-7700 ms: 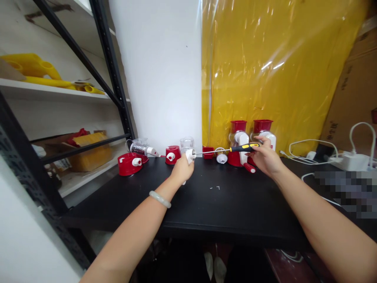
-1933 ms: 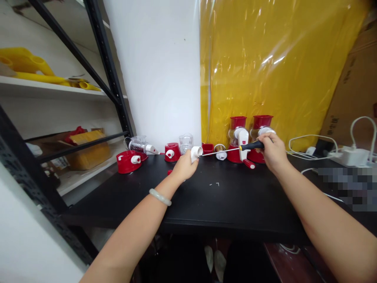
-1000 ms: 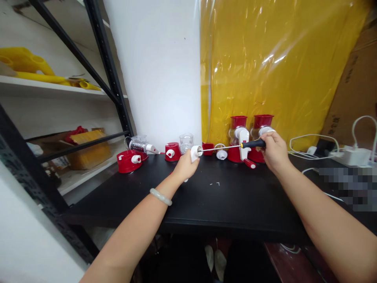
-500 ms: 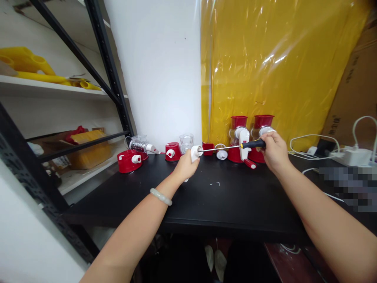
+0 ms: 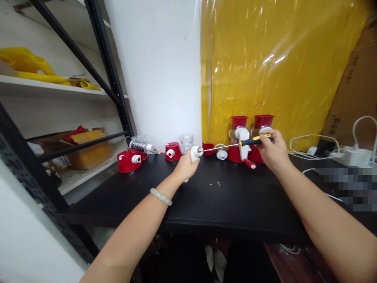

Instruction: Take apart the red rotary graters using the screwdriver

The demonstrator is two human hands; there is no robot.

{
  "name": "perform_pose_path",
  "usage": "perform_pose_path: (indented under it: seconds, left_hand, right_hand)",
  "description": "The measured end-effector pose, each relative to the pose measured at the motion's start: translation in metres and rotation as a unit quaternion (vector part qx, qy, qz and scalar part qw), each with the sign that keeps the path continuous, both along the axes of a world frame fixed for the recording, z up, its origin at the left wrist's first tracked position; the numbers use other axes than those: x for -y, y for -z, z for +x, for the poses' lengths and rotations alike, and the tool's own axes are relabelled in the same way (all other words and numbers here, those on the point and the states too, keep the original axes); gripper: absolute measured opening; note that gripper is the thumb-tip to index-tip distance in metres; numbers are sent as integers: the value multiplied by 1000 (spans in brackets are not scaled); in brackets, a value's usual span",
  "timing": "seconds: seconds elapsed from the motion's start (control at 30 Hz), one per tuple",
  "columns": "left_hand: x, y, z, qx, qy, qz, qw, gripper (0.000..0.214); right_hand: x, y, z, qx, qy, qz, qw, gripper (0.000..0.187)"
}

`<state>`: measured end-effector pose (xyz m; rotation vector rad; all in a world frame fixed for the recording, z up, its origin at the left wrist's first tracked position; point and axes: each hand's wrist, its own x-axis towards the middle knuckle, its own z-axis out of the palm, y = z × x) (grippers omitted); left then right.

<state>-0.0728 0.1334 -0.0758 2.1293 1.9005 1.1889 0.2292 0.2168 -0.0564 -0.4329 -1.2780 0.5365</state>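
My left hand (image 5: 184,167) is closed round a small white plastic part (image 5: 195,153) and holds it above the black table (image 5: 188,200). My right hand (image 5: 272,152) grips the black and yellow handle of a screwdriver (image 5: 235,144). The long metal shaft runs leftward, and its tip sits in the open end of the white part. A pale bracelet (image 5: 160,196) is on my left wrist.
Red and white grinder parts (image 5: 131,161) and two assembled red grinders (image 5: 250,137) line the table's back edge. A yellow plastic sheet (image 5: 279,67) hangs behind. A black metal shelf rack (image 5: 73,98) stands at left. White cables and a power strip (image 5: 350,159) lie at right.
My right hand has shifted its grip on the screwdriver handle, so the yellow stripe now faces up. The left hand and the white part have stayed in place.
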Motion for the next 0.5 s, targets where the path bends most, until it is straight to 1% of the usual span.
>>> perform_pose_path:
  seconds: [0.1, 0.17, 0.2, 0.27, 0.37, 0.43, 0.5]
  left_hand:
    - [0, 0, 0, 2, 3, 4, 1000, 31]
    - [0, 1, 0, 2, 6, 9, 1000, 30]
    - [0, 1, 0, 1, 8, 13, 1000, 30]
    - [-1, 1, 0, -3, 11, 18, 1000, 29]
    - [-1, 0, -1, -18, 9, 26, 999, 29]
    - [1, -1, -2, -47, 0, 29, 998, 29]
    - [4, -3, -2, -96, -12, 22, 995, 28]
  right_hand:
    - [10, -5, -5, -78, -84, -47, 992, 26]
    - [15, -7, -8, -89, -125, -55, 987, 29]
    - [16, -8, -9, -89, -133, -57, 986, 29]
    - [17, -9, -10, -91, -124, -57, 986, 26]
    - [13, -9, -10, -113, -94, -42, 988, 22]
    - [8, -8, -6, -132, -59, -32, 989, 20]
    - [2, -7, -1, -129, -10, -30, 991, 19]
